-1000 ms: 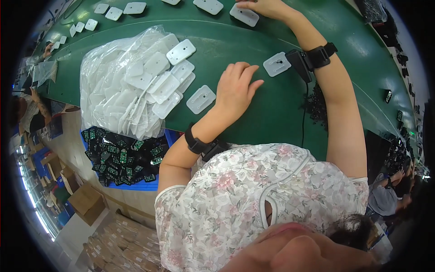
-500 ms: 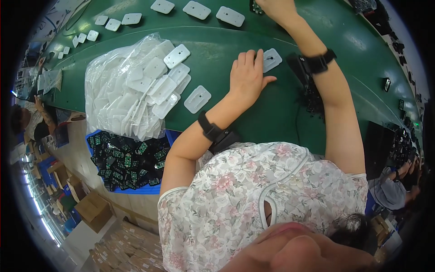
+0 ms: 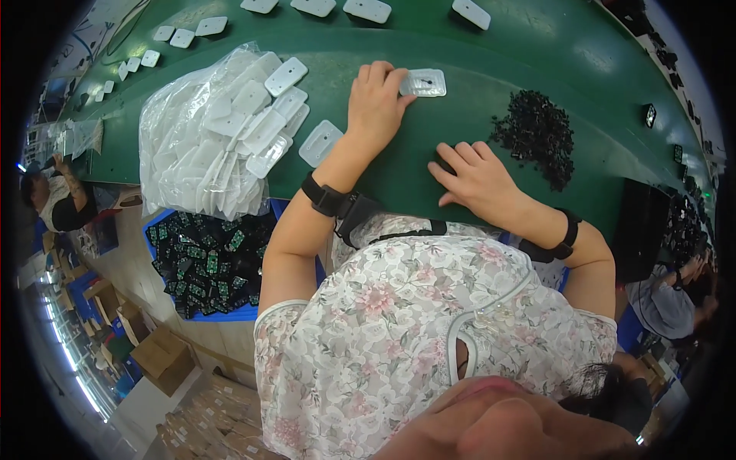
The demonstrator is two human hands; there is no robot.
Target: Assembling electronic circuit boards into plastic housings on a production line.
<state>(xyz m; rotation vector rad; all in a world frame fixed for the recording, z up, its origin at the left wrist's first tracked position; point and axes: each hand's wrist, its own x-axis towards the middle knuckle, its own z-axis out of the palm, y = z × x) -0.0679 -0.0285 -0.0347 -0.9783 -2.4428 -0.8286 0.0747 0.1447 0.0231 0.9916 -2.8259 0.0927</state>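
My left hand [image 3: 377, 100] lies on the green belt [image 3: 491, 54], its curled fingertips gripping the left edge of a white plastic plate [image 3: 425, 82]. My right hand [image 3: 477, 178] rests flat on the belt close to my body, fingers apart and holding nothing. A pile of small black parts [image 3: 537, 134] lies just right of it. Both wrists carry black bands.
A clear bag of white plates [image 3: 207, 142] lies left of my left arm, with a loose plate [image 3: 320, 142] beside it. A blue tray of green circuit boards [image 3: 207, 264] sits below the belt edge. More plates [image 3: 368, 9] line the far side. Other people work at left [image 3: 57, 199] and right [image 3: 675, 295].
My right hand has drawn back from the far side of the belt and settled flat near my body. My left hand has reached forward onto the white plate.
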